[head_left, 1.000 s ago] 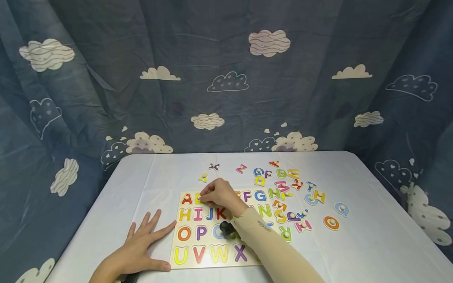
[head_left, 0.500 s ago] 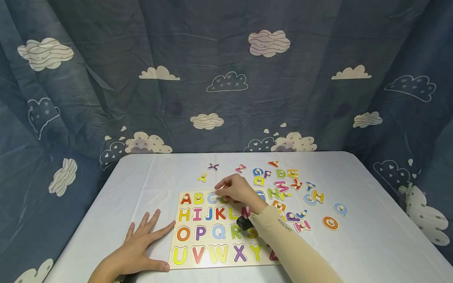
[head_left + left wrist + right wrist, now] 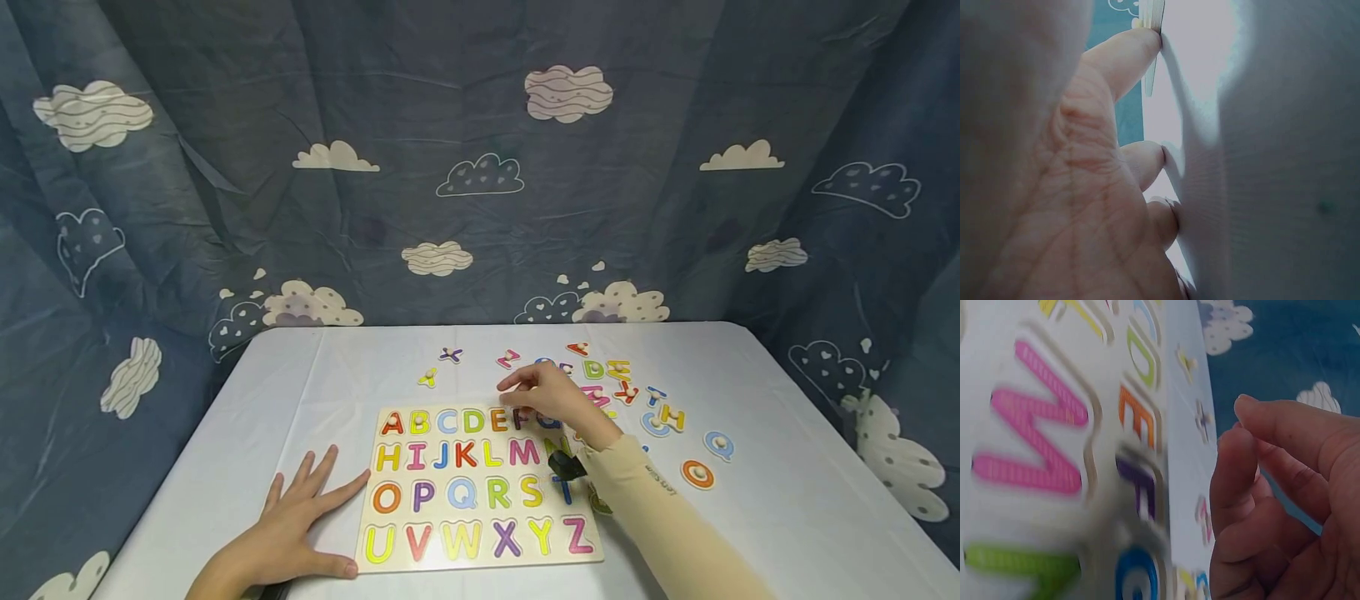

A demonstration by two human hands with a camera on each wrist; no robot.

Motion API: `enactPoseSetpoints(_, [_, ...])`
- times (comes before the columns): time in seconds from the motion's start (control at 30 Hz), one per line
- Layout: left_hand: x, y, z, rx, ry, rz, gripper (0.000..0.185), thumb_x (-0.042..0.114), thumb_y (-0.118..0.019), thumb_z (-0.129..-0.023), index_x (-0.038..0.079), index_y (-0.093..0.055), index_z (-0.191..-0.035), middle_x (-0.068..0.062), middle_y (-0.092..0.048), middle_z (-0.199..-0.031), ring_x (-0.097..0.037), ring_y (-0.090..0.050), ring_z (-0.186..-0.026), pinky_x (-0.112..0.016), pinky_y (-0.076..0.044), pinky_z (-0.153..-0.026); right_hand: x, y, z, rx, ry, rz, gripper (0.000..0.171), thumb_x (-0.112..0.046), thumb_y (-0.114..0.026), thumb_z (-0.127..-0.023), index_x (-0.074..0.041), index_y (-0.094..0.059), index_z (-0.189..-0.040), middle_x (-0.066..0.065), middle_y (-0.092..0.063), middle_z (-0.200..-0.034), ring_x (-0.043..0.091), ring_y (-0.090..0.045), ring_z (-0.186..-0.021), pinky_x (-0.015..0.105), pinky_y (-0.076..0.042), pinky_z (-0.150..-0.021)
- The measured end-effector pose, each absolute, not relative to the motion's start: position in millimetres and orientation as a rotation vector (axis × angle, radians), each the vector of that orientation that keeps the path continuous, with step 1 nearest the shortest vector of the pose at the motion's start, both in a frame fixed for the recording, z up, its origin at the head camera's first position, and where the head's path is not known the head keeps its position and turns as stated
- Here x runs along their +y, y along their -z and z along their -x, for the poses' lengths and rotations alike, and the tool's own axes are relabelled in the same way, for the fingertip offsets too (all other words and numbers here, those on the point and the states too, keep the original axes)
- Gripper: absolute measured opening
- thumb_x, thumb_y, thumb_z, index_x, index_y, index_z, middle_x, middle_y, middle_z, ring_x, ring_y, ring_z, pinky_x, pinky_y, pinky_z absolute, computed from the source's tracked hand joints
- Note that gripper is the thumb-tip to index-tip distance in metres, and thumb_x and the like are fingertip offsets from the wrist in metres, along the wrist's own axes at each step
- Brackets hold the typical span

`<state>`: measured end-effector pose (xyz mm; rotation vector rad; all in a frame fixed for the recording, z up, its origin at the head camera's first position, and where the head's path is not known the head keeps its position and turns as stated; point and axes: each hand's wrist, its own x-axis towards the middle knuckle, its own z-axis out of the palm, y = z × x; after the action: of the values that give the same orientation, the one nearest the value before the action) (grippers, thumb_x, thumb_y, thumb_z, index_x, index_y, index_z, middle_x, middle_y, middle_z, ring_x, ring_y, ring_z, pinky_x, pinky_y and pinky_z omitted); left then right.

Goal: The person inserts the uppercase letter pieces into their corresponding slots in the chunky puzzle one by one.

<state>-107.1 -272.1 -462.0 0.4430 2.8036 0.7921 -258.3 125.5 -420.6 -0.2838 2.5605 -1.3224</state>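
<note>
The right hand [image 3: 551, 398], fingers loosely curled and holding nothing, hovers over the loose letters [image 3: 622, 392] beyond the puzzle board [image 3: 480, 487], which the flat left hand [image 3: 296, 525] steadies, so its sleeve could sweep nearby pieces aside.

Cloud-print blue curtain [image 3: 480, 208]; white table [image 3: 787, 467]

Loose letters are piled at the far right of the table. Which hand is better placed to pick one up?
Right. The right hand hovers beside the loose letters, holding nothing; the left hand lies flat against the puzzle board.
</note>
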Motion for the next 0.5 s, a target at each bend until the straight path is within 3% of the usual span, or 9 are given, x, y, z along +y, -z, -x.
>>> enactPoseSetpoints(0.3, [-271.8,462.8,107.6,2.818,-0.74,-0.434,0.112,0.066,-0.096,-0.06,0.037,-0.052,-0.159,-0.026,-0.019,-0.178,-0.063,-0.006,-0.161,-0.09,0.002,-0.116,173.0,414.5,257.6,2.549,1.357,0.215,0.03,-0.019,-0.078,-0.098,-0.001,-0.077,-0.122,0.008,-0.067,-0.078,0.022,-0.064,-0.071,0.029,-0.05,-0.062])
enactPoseSetpoints(0.5, [-272.8,463.4,107.8,2.821,-0.765,-0.442,0.111,0.067,-0.096,-0.059,0.039,-0.053,-0.158,-0.026,-0.02,-0.177,-0.063,-0.005,-0.16,-0.09,0.003,-0.115,199.5,408.9,254.8,2.567,1.323,0.135,0.033,-0.022,-0.077,-0.099,-0.004,-0.076,-0.127,0.009,-0.066,-0.087,0.023,-0.061,-0.075,0.031,-0.049,-0.064])
